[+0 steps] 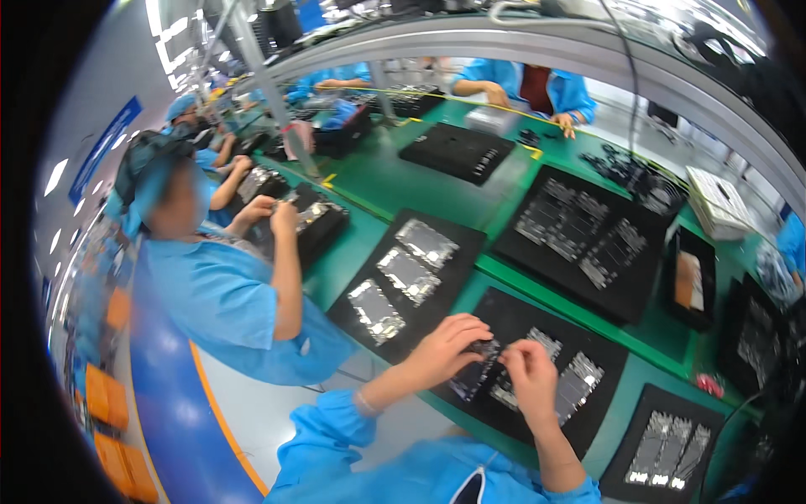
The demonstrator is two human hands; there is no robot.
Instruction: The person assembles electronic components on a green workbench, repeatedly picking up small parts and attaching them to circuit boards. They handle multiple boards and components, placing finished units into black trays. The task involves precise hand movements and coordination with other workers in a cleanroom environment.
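In front of me a black foam mat (537, 428) carries several circuit boards with dark and silvery parts. My left hand (443, 349) is curled over the top end of the leftmost circuit board (472, 380), thumb and fingers gripping its edge. Close beside it, my right hand (532, 378) has thumb and fingertips pinched together above the mat; whatever lies between them is too small to make out. Under and behind that hand sit another board (543, 343) and, to its right, a board with a grey middle (579, 382).
Left of my mat lies a black mat (453, 290) with three boards. Beyond a green ledge is a larger mat (617, 290) with boards; a black tray (690, 281) stands right. Another mat (625, 483) lies near right. A co-worker in blue (222, 294) works at left, others across the bench.
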